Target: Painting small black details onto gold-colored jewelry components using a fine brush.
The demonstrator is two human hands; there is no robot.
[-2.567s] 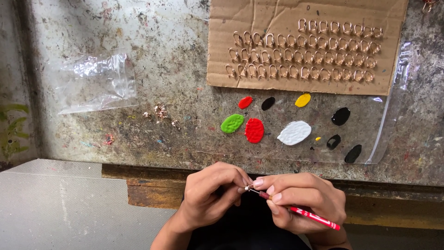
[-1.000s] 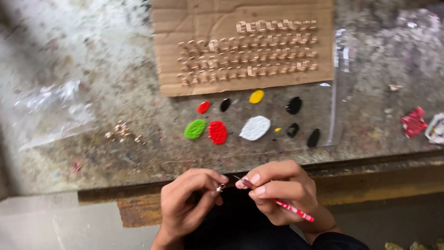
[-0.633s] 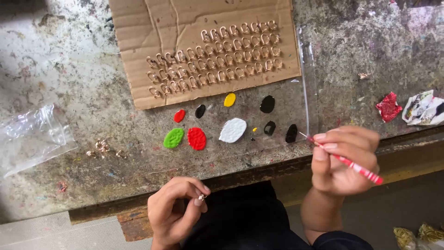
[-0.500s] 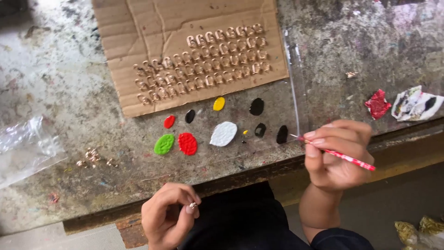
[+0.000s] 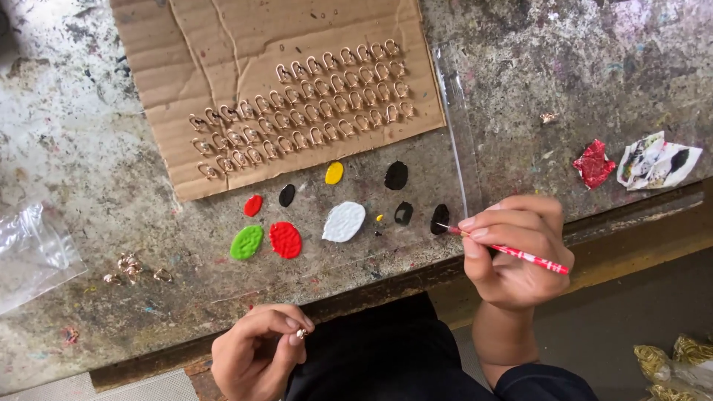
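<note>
Head view, looking straight down on a stained stone worktop (image 5: 594,67). Right hand (image 5: 520,249) closed in a pencil grip around a thin red brush (image 5: 520,254), long axis running from the handle end at lower right up and leftward to the bristle tip. Tip resting at, or just touching, the rightmost black paint blob (image 5: 440,218) at the near edge of a clear plastic sheet (image 5: 460,134); contact too fine to tell for sure. Left hand (image 5: 256,356) low at the bench edge, thumb and forefinger pinched on a tiny gold clasp (image 5: 301,333), well apart from the right hand and from the paint. Brush hand thus much nearer the palette; clasp down and to the left of the brush tip, with dark clothing between the two hands. Other dabs spread leftward from the brush: white paint (image 5: 344,221), red paint (image 5: 285,240), green paint (image 5: 246,242), yellow paint (image 5: 334,173), plus smaller black and red spots. Beyond the palette, a cardboard sheet (image 5: 223,30) carrying tidy rows of gold clasps (image 5: 304,104). A few loose gold pieces (image 5: 130,266) left of the paints, beside a clear plastic bag (image 5: 33,256). Crumpled red scrap (image 5: 594,163) and a paint-smeared paper (image 5: 657,160) far right.
</note>
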